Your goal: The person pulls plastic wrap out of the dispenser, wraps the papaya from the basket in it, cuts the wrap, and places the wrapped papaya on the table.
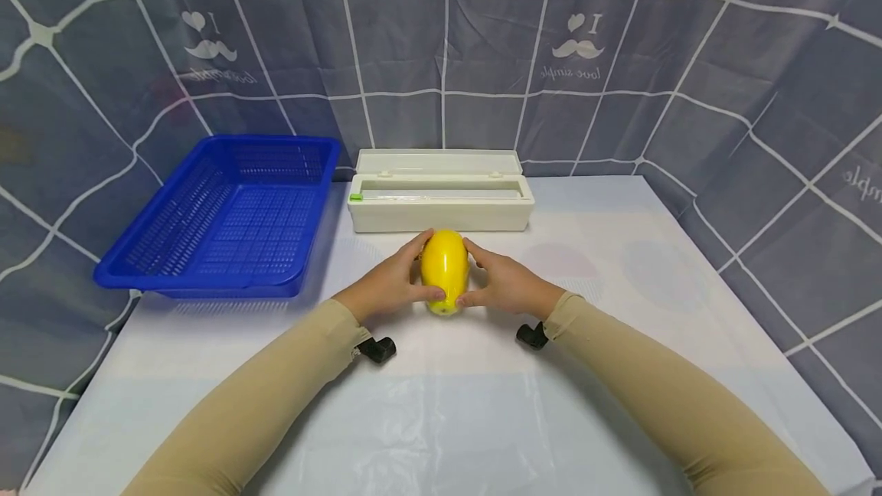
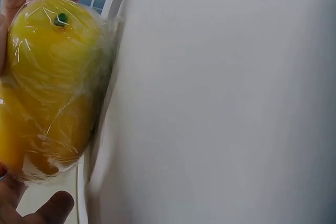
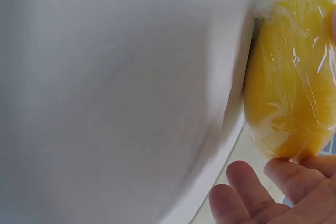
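Observation:
A glossy yellow oblong fruit (image 1: 445,266), wrapped in clear plastic film, stands lengthwise at the middle of the table. In the left wrist view a small green spot marks one end of the fruit (image 2: 52,82), and the film bunches and creases along its side. My left hand (image 1: 394,282) holds it from the left, thumb at the near end and fingers at the far end. From the right, my right hand (image 1: 508,286) holds it in the same way. Fingertips meet the film at one end of the fruit (image 3: 294,72) in the right wrist view.
Just behind the fruit stands a long white film dispenser box (image 1: 441,215), lid raised, with a green piece (image 1: 355,197) at its left. A blue plastic basket (image 1: 207,282) sits at the back left. Grey checked curtains (image 1: 448,44) border the white table (image 1: 427,419).

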Demonstrator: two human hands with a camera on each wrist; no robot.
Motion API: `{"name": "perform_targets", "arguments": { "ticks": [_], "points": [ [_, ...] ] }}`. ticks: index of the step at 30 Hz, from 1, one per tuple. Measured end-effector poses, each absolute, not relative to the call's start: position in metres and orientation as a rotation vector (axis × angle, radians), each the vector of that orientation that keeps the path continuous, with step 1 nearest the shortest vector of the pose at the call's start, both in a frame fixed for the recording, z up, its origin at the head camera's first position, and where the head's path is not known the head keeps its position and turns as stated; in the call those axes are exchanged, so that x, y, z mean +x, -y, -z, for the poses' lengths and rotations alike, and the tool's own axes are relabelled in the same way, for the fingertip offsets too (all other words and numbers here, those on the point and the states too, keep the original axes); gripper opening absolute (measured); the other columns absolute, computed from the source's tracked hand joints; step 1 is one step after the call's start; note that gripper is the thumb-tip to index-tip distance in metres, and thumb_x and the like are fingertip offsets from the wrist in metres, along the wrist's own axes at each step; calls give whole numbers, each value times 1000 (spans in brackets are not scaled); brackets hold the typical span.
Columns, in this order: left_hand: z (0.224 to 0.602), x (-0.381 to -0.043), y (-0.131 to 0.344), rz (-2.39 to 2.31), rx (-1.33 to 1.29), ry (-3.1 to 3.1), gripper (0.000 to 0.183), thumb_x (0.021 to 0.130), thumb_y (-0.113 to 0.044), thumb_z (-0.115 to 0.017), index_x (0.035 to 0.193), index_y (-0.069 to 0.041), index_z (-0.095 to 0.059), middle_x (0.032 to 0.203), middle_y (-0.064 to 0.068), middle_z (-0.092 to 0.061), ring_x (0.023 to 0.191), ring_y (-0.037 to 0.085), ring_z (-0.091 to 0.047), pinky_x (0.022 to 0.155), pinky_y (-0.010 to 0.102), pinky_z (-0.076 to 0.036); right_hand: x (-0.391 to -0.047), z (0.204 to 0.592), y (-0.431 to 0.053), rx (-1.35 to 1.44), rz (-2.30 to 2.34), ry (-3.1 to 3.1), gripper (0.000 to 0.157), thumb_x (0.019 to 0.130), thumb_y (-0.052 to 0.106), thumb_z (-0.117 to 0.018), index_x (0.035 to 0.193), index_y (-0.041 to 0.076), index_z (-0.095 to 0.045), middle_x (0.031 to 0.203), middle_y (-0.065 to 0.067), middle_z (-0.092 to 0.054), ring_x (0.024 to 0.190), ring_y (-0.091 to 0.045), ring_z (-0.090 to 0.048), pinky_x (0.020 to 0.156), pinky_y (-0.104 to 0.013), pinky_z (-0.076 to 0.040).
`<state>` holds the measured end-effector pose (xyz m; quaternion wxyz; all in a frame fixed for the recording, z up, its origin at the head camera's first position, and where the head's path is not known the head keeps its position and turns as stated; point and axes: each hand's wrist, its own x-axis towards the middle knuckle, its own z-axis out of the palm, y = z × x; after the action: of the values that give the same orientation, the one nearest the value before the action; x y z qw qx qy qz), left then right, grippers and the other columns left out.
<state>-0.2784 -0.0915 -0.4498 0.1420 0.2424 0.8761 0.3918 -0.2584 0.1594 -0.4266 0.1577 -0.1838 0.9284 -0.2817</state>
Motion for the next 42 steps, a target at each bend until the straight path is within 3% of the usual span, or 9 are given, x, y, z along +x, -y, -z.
{"name": "perform_targets", "arguments": {
  "ticks": [6, 14, 22, 42],
  "points": [
    [444, -279, 95, -1085, 674, -2541, 115, 85, -57, -83, 170, -24, -15, 176, 6, -23, 161, 36, -27, 128, 67, -21, -259, 426, -159, -591, 843, -2651, 116, 87, 46, -86, 171, 17, -10, 172, -15, -32, 155, -40, -39, 126, -58, -32],
    [444, -280, 99, -1064, 684, -2542, 116, 86, -58, -82, 171, -22, -10, 178, 1, -13, 163, 33, -19, 130, 63, -17, -262, 424, -157, -636, 836, -2652, 113, 89, 42, -85, 170, 14, -11, 175, -12, -24, 160, -34, -28, 130, -53, -26],
    [440, -278, 101, -1012, 663, -2561, 117, 86, -60, -81, 171, -24, -9, 177, 4, -17, 161, 38, -24, 128, 66, -20, -262, 424, -156, -647, 839, -2644, 110, 90, 44, -83, 170, 12, -14, 175, -11, -22, 162, -32, -25, 131, -53, -24],
    [438, -277, 105, -999, 686, -2587, 114, 87, -60, -79, 171, -24, -10, 178, -1, -12, 162, 33, -24, 130, 61, -20, -259, 424, -154, -618, 857, -2631, 108, 91, 46, -82, 170, 14, -15, 176, -10, -21, 162, -33, -25, 131, -54, -23]
  ]
}}
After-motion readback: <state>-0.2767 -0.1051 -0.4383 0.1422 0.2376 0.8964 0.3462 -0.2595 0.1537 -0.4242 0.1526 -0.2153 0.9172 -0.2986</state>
